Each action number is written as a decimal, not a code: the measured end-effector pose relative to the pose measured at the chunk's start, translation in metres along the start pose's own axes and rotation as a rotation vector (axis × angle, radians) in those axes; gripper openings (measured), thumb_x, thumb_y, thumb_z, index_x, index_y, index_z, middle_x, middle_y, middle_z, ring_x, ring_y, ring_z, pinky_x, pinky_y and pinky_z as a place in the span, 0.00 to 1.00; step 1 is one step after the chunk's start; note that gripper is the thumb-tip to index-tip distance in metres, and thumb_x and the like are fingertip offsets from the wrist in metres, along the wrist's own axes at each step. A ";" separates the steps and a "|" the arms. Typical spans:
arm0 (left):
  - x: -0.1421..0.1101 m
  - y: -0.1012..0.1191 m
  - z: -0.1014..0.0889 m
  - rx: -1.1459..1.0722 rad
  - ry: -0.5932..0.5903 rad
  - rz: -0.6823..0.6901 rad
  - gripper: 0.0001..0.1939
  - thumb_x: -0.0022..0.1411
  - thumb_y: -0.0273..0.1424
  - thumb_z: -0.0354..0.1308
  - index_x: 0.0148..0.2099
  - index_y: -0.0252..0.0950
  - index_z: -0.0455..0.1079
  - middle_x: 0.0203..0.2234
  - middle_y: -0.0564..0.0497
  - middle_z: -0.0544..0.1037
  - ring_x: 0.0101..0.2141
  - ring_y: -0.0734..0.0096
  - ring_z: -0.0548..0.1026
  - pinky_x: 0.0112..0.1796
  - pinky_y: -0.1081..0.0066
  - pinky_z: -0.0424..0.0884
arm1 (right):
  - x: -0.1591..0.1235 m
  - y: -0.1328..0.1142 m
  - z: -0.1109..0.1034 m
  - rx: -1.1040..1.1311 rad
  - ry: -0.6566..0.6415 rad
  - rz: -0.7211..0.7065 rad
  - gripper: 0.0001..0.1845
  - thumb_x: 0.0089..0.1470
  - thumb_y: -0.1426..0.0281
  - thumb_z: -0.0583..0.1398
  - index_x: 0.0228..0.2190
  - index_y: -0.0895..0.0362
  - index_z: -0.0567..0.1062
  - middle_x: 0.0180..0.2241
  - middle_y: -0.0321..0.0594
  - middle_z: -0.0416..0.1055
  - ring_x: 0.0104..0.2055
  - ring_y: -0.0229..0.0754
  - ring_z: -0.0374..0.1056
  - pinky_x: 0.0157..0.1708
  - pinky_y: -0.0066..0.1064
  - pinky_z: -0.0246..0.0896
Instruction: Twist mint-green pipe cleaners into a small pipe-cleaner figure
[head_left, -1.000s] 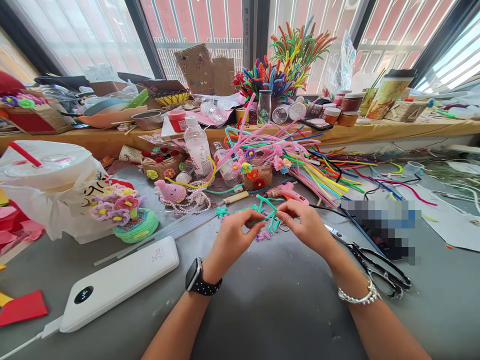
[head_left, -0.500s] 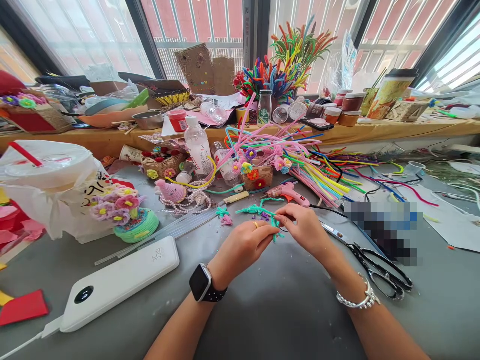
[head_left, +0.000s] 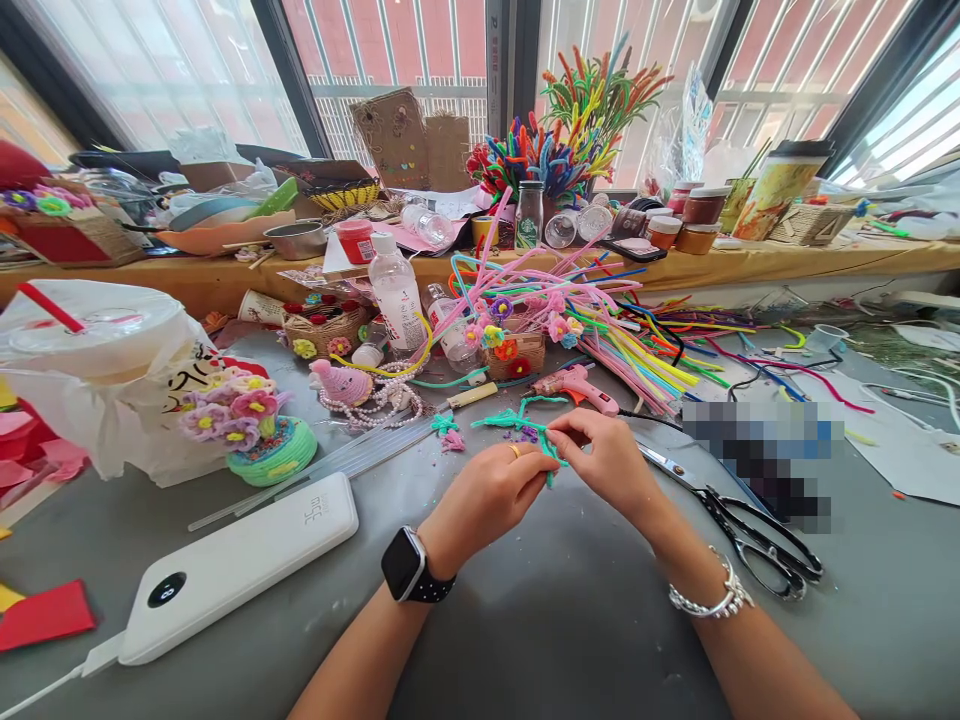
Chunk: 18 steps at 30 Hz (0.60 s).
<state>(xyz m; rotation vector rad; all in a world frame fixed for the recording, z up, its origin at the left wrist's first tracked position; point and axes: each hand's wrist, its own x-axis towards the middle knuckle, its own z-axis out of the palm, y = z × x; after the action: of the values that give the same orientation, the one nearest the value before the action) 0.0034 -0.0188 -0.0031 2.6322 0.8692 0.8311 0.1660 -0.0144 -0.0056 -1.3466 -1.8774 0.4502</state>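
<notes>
Both hands pinch a twisted green pipe cleaner piece (head_left: 510,418) above the grey table. My left hand (head_left: 487,495), with a watch on its wrist, closes on its near end. My right hand (head_left: 596,450) grips the same piece from the right, thumb and fingertips together. Part of the piece is hidden behind the fingers. A small green pipe cleaner star (head_left: 444,424) and a pink one (head_left: 452,441) lie left of the hands, with purple bits (head_left: 525,435) just behind the piece.
A pink glue gun (head_left: 576,384) lies behind my right hand, and black-handled scissors (head_left: 750,535) to its right. A bundle of pipe cleaners (head_left: 637,355) spreads at the back. A white power bank (head_left: 240,570) and a bagged drink cup (head_left: 97,340) are on the left.
The left hand has turned and shifted right, closer to the right hand, now holding the green piece nearer its lower end. Over the last half second the hands have barely moved.
</notes>
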 end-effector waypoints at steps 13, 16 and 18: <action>-0.001 0.001 -0.020 -0.287 -0.084 -0.169 0.06 0.55 0.22 0.49 0.31 0.35 0.65 0.23 0.53 0.75 0.27 0.73 0.72 0.30 0.76 0.65 | -0.005 -0.010 0.008 -0.064 -0.295 -0.135 0.09 0.50 0.73 0.56 0.21 0.59 0.71 0.23 0.38 0.69 0.26 0.36 0.62 0.26 0.26 0.54; -0.001 -0.001 -0.025 -0.457 -0.091 -0.242 0.04 0.56 0.24 0.50 0.30 0.35 0.65 0.21 0.53 0.74 0.26 0.74 0.73 0.30 0.76 0.66 | -0.006 -0.013 0.006 0.007 -0.385 -0.233 0.10 0.52 0.74 0.54 0.21 0.58 0.71 0.24 0.37 0.70 0.26 0.35 0.63 0.28 0.25 0.55; -0.002 -0.003 -0.028 -0.628 -0.119 -0.289 0.04 0.57 0.27 0.51 0.29 0.34 0.65 0.21 0.52 0.75 0.25 0.74 0.73 0.30 0.75 0.67 | -0.007 -0.016 0.003 0.055 -0.419 -0.279 0.10 0.51 0.75 0.54 0.23 0.57 0.72 0.24 0.36 0.69 0.26 0.34 0.63 0.28 0.24 0.55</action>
<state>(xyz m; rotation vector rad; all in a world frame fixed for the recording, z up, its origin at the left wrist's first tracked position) -0.0153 -0.0161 0.0174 1.9379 0.7731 0.7150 0.1544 -0.0262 0.0005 -0.9836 -2.3346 0.6711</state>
